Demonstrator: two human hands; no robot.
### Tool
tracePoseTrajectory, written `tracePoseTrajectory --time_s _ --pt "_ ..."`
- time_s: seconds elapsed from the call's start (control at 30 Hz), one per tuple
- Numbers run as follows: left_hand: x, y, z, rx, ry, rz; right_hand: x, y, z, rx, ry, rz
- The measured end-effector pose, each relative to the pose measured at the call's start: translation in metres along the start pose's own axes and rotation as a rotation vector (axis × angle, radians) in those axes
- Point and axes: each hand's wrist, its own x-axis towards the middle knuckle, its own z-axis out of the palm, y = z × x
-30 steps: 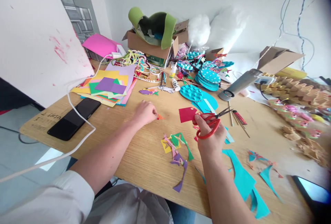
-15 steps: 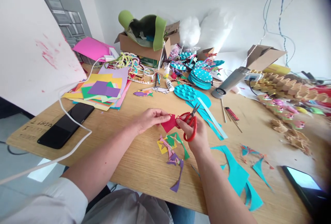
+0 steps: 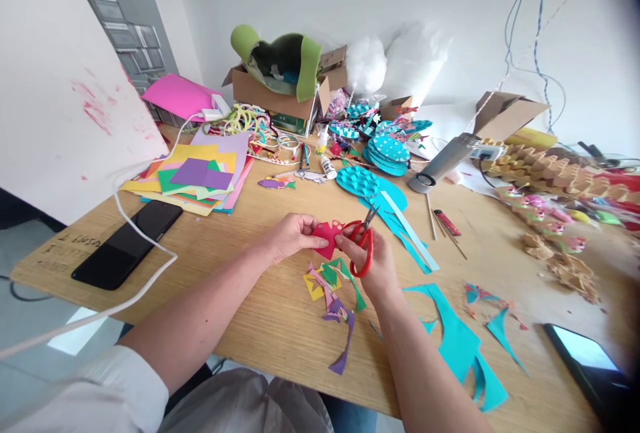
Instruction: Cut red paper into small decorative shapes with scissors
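A small red piece of paper [image 3: 327, 248] with a cut, notched upper edge is held up between my two hands. My left hand [image 3: 295, 238] pinches its left side with thumb and fingers. Red-handled scissors [image 3: 369, 246] are hooked on the fingers of my right hand [image 3: 376, 266], blades pointing up and away from the paper. The right thumb and fingertip also touch the paper's right edge. Below it lie green, pink, yellow and purple paper scraps [image 3: 336, 296] on the wooden table [image 3: 240, 333].
Coloured paper sheets [image 3: 200, 176] and a black phone [image 3: 127, 243] lie at left, a white cable [image 3: 150, 239] across the phone. Turquoise offcuts [image 3: 457, 333] and another phone [image 3: 585, 359] are at right. A metal tumbler [image 3: 445, 161] and glue bottle [image 3: 329, 167] are farther back.
The red paper has turned, and its notched top edge now faces me more. My hands have come closer together on it, the right thumb now over its face.
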Motion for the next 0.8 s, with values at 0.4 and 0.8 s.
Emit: tracePoseTrajectory --time_s 0.4,0.8 --pt "-0.0022 0.0045 0.0009 0.021 0.004 0.030 -0.0043 -0.0097 0.0026 -0.133 -0.085 -0.005" --pt "-0.0014 0.0034 -0.0032 -0.062 0.064 -0.027 0.0004 -0.0056 -0.0054 -0.107 -0.032 -0.035"
